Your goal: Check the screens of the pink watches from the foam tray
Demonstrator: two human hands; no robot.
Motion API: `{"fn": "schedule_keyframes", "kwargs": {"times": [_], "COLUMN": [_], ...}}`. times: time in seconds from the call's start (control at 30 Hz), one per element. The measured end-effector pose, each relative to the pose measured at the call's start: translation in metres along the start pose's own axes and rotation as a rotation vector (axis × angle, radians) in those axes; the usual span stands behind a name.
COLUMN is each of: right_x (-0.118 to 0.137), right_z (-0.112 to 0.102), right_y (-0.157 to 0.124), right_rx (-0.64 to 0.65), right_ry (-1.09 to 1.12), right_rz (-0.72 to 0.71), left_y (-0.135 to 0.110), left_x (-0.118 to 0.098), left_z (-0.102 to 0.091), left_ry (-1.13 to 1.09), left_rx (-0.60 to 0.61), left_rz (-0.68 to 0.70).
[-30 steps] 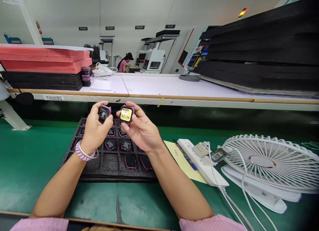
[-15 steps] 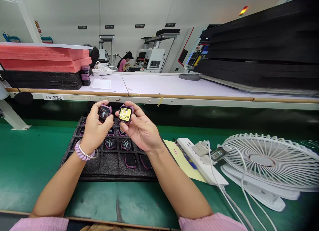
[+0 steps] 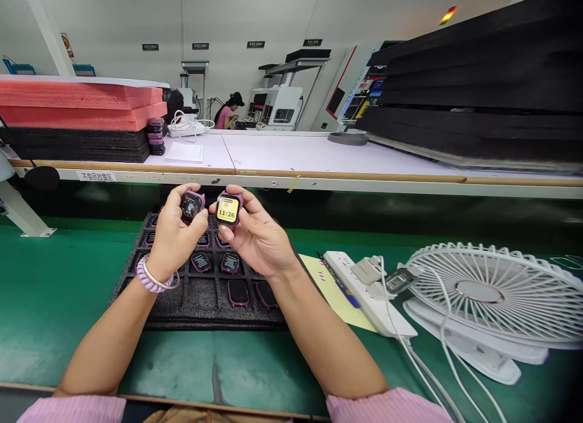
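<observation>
Between the thumb and fingers of my left hand (image 3: 175, 231) is a purple smartwatch case (image 3: 191, 206) with a dark screen and a small light pattern. My right hand (image 3: 259, 234) grips another smartwatch (image 3: 228, 208), also purple-framed, whose yellow screen reads 11:26. The two watches are side by side, slightly apart, with screens tilted toward me. Below them lies a black foam tray (image 3: 200, 295) divided into compartments. Several strapless watches sit in it, among them a watch with lines of text (image 3: 230, 263) and a dark-screened watch (image 3: 237, 293). My hands and forearms hide part of the tray.
Right of the tray are yellow paper (image 3: 359, 317), a white power strip (image 3: 378, 307) with cables, and a white fan (image 3: 496, 295). A shelf (image 3: 282, 152) runs across behind, bearing red foam (image 3: 82, 104) and black foam stacks (image 3: 473, 89). A person (image 3: 225, 114) sits in the background.
The left watch's lit pattern looks slightly different, and the yellow screen shows more clearly with a small tilt. Both hands keep their hold, almost unmoved.
</observation>
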State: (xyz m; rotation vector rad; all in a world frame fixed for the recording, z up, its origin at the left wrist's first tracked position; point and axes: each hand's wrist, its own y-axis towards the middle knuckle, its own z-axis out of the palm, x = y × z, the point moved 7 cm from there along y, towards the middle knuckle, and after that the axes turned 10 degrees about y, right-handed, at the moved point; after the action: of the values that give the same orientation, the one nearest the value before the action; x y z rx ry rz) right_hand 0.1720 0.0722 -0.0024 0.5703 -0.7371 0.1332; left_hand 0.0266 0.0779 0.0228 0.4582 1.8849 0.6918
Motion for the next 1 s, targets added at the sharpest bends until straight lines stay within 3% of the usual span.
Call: {"fn": "schedule_keyframes", "kwargs": {"times": [0.13, 0.37, 0.53, 0.8, 1.0], "right_x": [-0.001, -0.012, -0.009, -0.004, -0.003], "right_z": [-0.004, -0.029, -0.032, -0.034, -0.032], "right_y": [0.001, 0.007, 0.007, 0.009, 0.008], "right_rx": [-0.024, -0.255, -0.364, -0.284, -0.213], "right_ry": [0.006, 0.087, 0.104, 0.007, -0.079], "right_rz": [0.011, 0.21, 0.173, 0.115, 0.095], "left_y": [0.002, 0.002, -0.002, 0.0, 0.003], "left_x": [0.004, 0.027, 0.025, 0.025, 0.022], "left_z": [0.001, 0.018, 0.023, 0.025, 0.022], "left_ry": [-0.034, -0.443, -0.601, -0.642, -0.546], "left_rx": [0.011, 0.161, 0.194, 0.242, 0.216], "left_rz": [-0.015, -0.503, -0.632, -0.615, -0.423]}}
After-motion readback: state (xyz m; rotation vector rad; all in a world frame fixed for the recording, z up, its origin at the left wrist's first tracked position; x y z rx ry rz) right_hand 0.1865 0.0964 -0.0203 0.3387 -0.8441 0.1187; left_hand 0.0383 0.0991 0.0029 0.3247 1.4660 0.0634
